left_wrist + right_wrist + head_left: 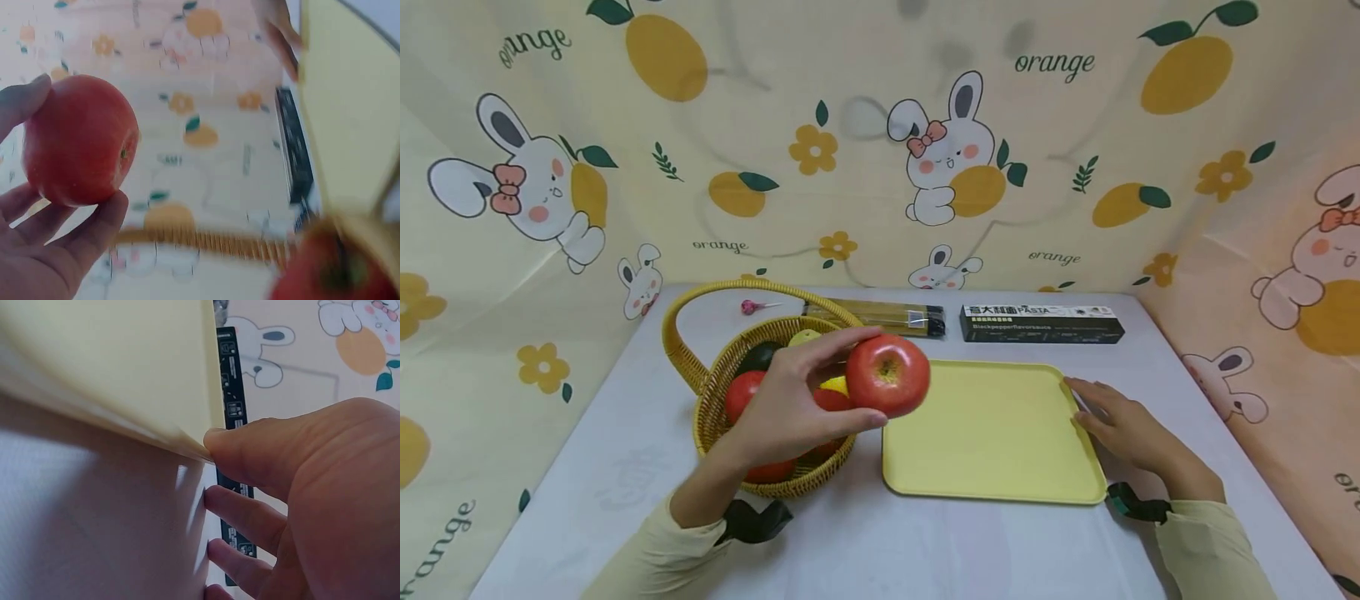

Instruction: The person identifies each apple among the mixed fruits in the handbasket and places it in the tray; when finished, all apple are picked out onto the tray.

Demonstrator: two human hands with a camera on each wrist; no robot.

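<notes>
A red apple (pixel 888 376) is pinched between the thumb and fingers of my left hand (pixel 797 396), raised above the table in front of the basket. In the left wrist view, the apple (pixel 81 140) shows its dimpled end, the thumb on one side and the fingers on the other. My right hand (pixel 1131 429) is at the right rim of a yellow tray (pixel 985 433). In the right wrist view, the right thumb (pixel 244 450) touches the tray's edge, and the other fingers extend beside it. A wicker basket (pixel 700 425) holds more red fruit, partly hidden by my left hand.
Behind the tray stands a dark pasta box (pixel 1041 325). A pack of spaghetti (pixel 880 315) lies left of it, behind the basket, near a small pink-headed object (pixel 751 307). The basket's tall handle (pixel 681 350) arches up at the back. Patterned cloth surrounds the table.
</notes>
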